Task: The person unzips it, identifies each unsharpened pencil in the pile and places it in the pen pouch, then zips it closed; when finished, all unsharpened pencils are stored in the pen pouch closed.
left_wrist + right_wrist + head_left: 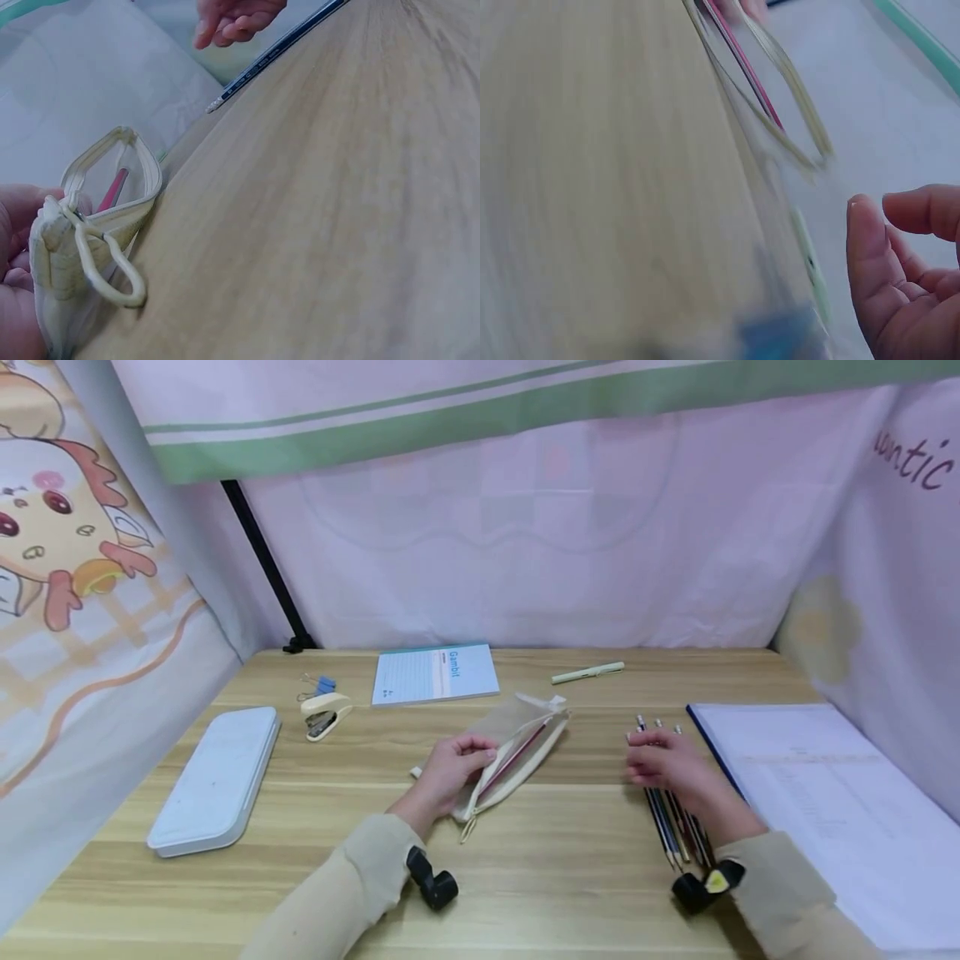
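Note:
My left hand (450, 770) grips the near side of a cream, see-through zip pencil pouch (56, 259), thumb at its opening. The pouch's mouth gapes, and a dark red pencil (517, 758) lies inside. A cord loop (124, 281) hangs from its zip end. To the right, my right hand (678, 772) is over several pencils (664, 828) lying side by side on the table, partly covering them. Its thumb (866, 240) and forefinger stand a little apart with nothing between them in the right wrist view.
A white case (217, 777) lies at left, near a cream stapler (326, 714) and blue binder clips (324, 685). Farther back are a light blue notebook (437, 675) and a pale green pen (588, 673). Papers in a blue-edged folder (832, 802) lie at right.

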Tool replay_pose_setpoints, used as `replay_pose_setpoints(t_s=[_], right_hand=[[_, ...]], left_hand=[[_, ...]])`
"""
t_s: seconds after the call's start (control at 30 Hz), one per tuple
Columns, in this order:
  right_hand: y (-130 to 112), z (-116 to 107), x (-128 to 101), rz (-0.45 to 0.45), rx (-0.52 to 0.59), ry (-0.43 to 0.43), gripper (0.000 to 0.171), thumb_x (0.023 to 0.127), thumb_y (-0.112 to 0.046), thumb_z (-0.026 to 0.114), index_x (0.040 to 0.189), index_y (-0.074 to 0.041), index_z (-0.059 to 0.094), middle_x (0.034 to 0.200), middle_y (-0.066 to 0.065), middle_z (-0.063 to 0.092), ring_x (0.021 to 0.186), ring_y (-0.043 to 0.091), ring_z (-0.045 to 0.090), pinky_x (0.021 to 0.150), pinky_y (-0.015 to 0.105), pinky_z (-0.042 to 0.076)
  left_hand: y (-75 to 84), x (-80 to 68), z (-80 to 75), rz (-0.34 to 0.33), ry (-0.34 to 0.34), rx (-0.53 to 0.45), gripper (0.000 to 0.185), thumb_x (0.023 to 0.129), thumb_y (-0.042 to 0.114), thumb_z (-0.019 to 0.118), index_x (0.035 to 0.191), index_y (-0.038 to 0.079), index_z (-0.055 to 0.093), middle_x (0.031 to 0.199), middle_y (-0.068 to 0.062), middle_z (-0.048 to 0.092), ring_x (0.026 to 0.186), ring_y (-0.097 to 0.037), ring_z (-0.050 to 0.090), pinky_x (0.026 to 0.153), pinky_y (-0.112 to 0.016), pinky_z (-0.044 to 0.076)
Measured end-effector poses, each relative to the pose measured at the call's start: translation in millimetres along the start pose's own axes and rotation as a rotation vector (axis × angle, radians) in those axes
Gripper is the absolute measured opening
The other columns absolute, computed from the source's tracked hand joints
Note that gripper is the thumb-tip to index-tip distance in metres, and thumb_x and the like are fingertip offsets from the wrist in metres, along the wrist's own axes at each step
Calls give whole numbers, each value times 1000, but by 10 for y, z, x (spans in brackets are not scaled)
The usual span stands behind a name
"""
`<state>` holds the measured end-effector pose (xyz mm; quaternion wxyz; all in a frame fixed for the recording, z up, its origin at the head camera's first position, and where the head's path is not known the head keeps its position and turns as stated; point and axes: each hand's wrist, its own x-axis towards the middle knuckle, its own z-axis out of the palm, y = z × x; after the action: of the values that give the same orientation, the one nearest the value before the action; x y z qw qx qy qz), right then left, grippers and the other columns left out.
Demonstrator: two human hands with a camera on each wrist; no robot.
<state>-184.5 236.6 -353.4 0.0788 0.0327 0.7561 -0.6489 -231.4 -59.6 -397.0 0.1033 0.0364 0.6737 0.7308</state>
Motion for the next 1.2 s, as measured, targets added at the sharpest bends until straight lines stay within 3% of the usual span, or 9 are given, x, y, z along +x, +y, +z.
replay_pose_setpoints(t_s=[0.13,0.4,0.57,0.7,0.97,1.07,1.2], right_hand=[[11,-295,-58,-8,-105,42,36,90,-8,55,116,13,41,79,-4,60,66,7,62,63,23,54],[149,-696,-144,48,-459,121,39,89,-16,58,112,12,46,79,4,58,67,9,57,61,27,52],[233,-826,-155,120,-483,106,40,85,-13,61,110,13,46,84,7,57,65,10,57,59,27,52],[247,-832,-156,150,-509,68,35,83,-12,61,105,12,46,77,5,56,63,12,57,57,29,52],[190,-769,-109,142,-709,52,42,76,-14,62,108,8,44,73,9,56,58,14,55,54,30,49],[184,-774,-98,138,-728,62,40,77,-13,60,106,11,45,75,10,56,58,14,56,54,31,49],[174,-783,-103,122,-673,90,38,79,-11,55,106,14,47,70,8,57,57,15,55,54,31,49]], left_hand=[[1,0,4,-1,-7,-1,18,80,0,66,97,-5,65,81,-1,62,71,-10,56,66,-22,49],[4,-15,25,11,-27,8,21,80,1,66,100,-6,64,83,-2,62,73,-10,57,67,-23,49],[-4,-15,32,10,-23,4,20,79,0,67,98,-6,65,83,-1,63,74,-10,56,68,-22,48],[-2,-16,24,9,-21,8,19,80,0,66,98,-6,65,83,-1,62,74,-10,56,68,-22,48],[13,-21,-4,12,-15,32,18,81,2,66,98,-5,65,83,-1,61,75,-10,56,68,-22,48],[9,-17,-8,14,-14,32,17,81,1,65,98,-5,65,83,-2,62,75,-10,56,68,-22,48],[3,-15,-10,15,-12,32,18,81,0,65,98,-6,65,83,-1,62,74,-10,56,68,-22,48]])
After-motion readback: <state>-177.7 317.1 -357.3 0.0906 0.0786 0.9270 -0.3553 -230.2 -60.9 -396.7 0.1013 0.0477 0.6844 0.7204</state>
